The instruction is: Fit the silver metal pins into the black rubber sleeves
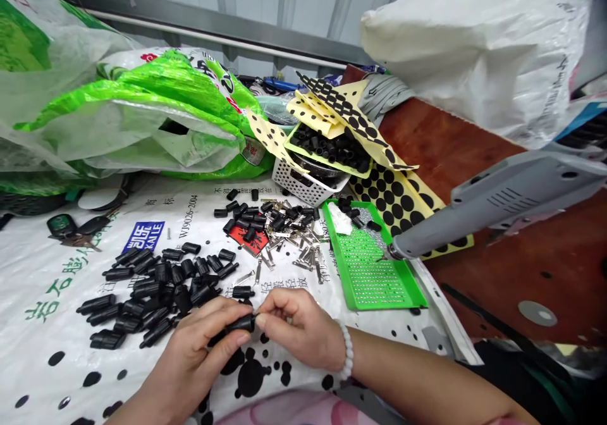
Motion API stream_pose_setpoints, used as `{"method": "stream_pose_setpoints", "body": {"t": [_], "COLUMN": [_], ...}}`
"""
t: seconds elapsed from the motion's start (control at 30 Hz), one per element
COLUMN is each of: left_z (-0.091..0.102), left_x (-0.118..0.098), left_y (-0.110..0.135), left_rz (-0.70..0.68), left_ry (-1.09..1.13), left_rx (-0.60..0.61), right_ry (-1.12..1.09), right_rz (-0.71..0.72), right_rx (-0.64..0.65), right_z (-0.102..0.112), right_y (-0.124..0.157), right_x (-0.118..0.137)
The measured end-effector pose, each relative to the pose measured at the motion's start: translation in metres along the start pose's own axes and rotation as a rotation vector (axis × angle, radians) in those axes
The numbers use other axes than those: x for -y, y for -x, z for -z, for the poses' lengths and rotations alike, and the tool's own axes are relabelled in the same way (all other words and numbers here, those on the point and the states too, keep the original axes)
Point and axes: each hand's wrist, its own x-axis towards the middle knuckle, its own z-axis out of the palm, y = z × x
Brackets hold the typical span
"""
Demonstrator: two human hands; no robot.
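My left hand [202,343] is closed around a black cylindrical plastic part [244,324], its thumb and fingers along the sides. At the part's right end my right hand [298,327] pinches with thumb and forefinger; what lies between these fingertips is too small to make out. To the left of my hands spreads a pile of similar black plastic parts [161,286]. Beyond them lie loose metal strips [310,254] and short black caps [253,216], partly on a red paper packet [253,238].
A green tray [339,279] of tiny metal pieces stands to the right, with a grey electric screwdriver [497,197] reaching over it. Behind are a white basket [303,188], sheets of black round stickers [389,197] and green plastic bags [175,96]. Keys [88,229] lie at left.
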Motion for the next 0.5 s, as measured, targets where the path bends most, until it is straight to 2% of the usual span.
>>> {"method": "stream_pose_setpoints", "body": {"t": [0.07,0.23,0.33,0.5], "left_z": [-0.0009,-0.0017,-0.0038,-0.0068], "left_x": [0.0011,0.0054,0.009,0.0095], "left_y": [0.0006,0.0021,0.0038,0.0055], "left_rz": [-0.031,-0.109,-0.184,-0.258], "left_ry": [-0.04,-0.193,-0.284,-0.308], "left_rx": [-0.004,-0.069,-0.101,-0.13], "right_ry": [-0.126,-0.147,-0.182,-0.397], "right_rz": [-0.143,-0.227,-0.326,-0.506], "right_rx": [0.038,0.049,0.05,0.072], "right_z": [-0.0002,0.0001,-0.0018,-0.005], "right_y": [-0.0012,-0.0053,-0.0058,-0.0053], "right_x": [-0.0002,0.0058,0.0084,0.0032]}}
